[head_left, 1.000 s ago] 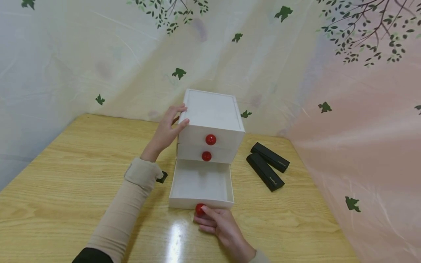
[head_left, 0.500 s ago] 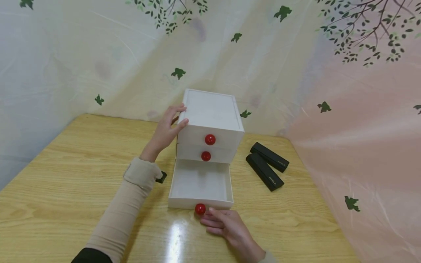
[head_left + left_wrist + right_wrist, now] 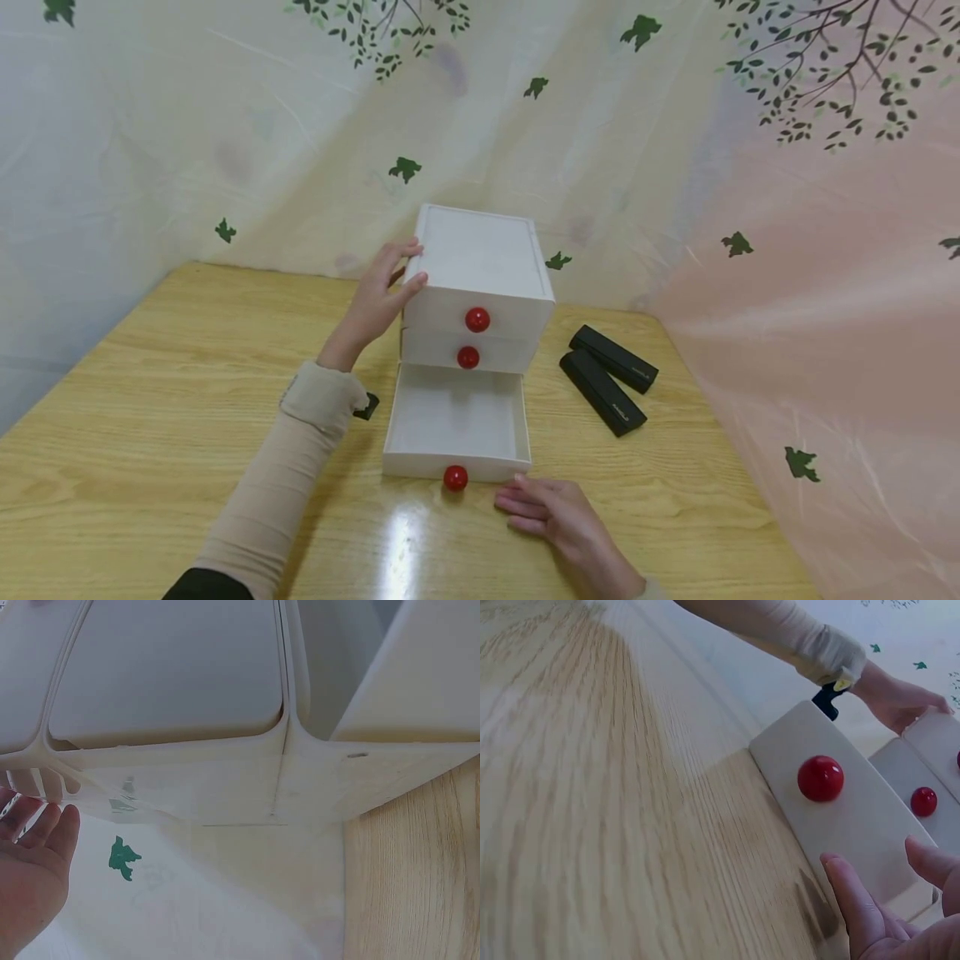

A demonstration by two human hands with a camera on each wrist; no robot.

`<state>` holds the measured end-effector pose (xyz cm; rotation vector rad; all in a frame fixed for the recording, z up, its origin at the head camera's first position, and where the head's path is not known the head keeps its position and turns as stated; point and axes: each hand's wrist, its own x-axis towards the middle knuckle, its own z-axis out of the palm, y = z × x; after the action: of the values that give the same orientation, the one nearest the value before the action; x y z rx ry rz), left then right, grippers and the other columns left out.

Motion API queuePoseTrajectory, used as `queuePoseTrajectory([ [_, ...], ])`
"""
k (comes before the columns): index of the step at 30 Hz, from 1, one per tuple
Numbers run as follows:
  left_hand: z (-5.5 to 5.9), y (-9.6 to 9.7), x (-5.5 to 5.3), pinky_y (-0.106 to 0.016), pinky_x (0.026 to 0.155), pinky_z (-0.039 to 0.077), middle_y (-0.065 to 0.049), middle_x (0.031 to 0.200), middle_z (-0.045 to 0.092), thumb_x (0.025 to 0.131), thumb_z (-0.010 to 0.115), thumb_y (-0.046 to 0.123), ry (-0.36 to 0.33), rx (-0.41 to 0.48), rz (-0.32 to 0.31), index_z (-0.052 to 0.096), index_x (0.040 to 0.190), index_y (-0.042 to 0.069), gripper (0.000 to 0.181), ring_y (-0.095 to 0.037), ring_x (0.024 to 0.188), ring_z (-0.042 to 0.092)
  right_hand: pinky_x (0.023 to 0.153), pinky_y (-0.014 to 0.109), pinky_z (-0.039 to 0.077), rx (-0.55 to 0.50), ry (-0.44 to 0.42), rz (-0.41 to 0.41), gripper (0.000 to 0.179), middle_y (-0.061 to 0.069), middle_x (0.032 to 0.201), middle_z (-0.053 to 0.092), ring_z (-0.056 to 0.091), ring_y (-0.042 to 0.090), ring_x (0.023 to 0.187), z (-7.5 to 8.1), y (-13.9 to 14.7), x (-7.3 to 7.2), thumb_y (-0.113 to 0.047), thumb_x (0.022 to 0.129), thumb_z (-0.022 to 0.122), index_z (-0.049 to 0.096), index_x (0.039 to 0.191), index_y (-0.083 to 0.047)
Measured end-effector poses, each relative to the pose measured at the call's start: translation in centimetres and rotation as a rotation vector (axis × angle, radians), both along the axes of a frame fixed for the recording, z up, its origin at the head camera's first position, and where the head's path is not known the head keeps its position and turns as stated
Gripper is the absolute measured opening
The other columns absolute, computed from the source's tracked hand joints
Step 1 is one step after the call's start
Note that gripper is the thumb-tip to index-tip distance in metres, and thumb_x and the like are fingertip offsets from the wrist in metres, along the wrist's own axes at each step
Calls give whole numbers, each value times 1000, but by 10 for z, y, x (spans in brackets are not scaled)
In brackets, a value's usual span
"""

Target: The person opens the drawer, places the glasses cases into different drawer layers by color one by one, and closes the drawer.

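A white drawer cabinet (image 3: 483, 250) with three drawers stands mid-table, each front bearing a red knob. Its bottom drawer (image 3: 459, 421) is pulled out and nothing lies inside. My left hand (image 3: 375, 296) rests on the cabinet's upper left edge, fingers spread along the side; the left wrist view shows these fingers (image 3: 52, 832) against the side wall. Near the bottom drawer's right front corner is my right hand (image 3: 558, 517), fingers extended and holding nothing. The lowest red knob (image 3: 455, 477) is free of it, as the right wrist view also shows with the knob (image 3: 820, 778) uncovered.
Two black oblong cases (image 3: 603, 392) lie partly overlapped to the right of the cabinet on the wooden table (image 3: 187, 417). Behind the table hangs a pale curtain (image 3: 315, 125) printed with leaves and branches. The cabinet stands close to it.
My right hand has let go of the lowest red knob and moved right along the drawer front. The left hand stays on the cabinet, and the drawer remains pulled out.
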<state>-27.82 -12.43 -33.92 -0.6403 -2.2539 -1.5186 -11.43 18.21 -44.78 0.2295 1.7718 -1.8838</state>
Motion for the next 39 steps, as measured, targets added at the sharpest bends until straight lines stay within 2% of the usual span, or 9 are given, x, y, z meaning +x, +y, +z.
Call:
queuePoseTrajectory([
  [8,0,0,0,-56,115,31,-13,154,34,98,55,23,7,6,-4,44,140,4,48,-30,146,29,88,35,58,14,5,-9,40,14,113,71,70,16,102,0,21,-2,-27,92,65,62,119,3],
  [13,-2,-1,0,-58,114,30,-14,154,34,98,55,22,12,7,-1,44,139,3,47,-31,146,28,83,30,58,60,78,4,44,10,111,73,70,11,99,5,28,-5,-24,93,64,57,124,7],
  [18,-3,-1,-2,-57,114,32,-14,153,35,98,55,21,13,11,2,45,139,3,46,-30,145,29,82,34,59,290,247,44,50,18,118,68,68,15,102,17,31,-12,-23,93,65,53,128,10],
  [22,-3,-1,-2,-55,115,32,-12,154,35,98,55,20,10,7,6,45,139,4,45,-29,146,29,78,36,60,495,386,4,39,20,115,68,68,24,101,23,33,-21,-17,92,67,60,122,7],
  [26,-2,0,-2,-54,115,32,-11,154,35,98,55,22,10,0,12,45,139,5,46,-28,146,29,83,41,58,743,568,-30,30,16,108,72,69,29,99,26,37,-34,-12,89,68,66,115,2],
  [29,-2,-1,-1,-52,115,33,-11,154,35,98,55,23,11,-5,17,45,139,5,46,-27,146,29,90,46,55,906,687,-21,32,17,111,71,67,32,105,30,43,-43,-14,89,69,66,116,2],
  [33,-3,-1,-2,-52,114,34,-10,154,35,98,55,22,10,-4,18,45,139,5,45,-27,145,30,85,48,56,1054,811,15,39,22,118,67,65,37,108,33,52,-54,-17,88,69,63,121,3],
  [35,-3,-1,-2,-52,115,34,-11,154,35,98,55,20,7,-3,19,45,139,5,45,-27,145,30,75,46,58,1123,867,34,41,24,119,66,66,38,102,32,56,-61,-17,87,71,63,122,3],
  [39,-1,0,-1,-52,115,33,-13,155,33,98,55,15,-10,-5,22,43,141,3,46,-29,146,28,68,46,57,1221,955,56,44,26,122,64,68,37,92,30,64,-75,-15,85,73,62,123,3],
])
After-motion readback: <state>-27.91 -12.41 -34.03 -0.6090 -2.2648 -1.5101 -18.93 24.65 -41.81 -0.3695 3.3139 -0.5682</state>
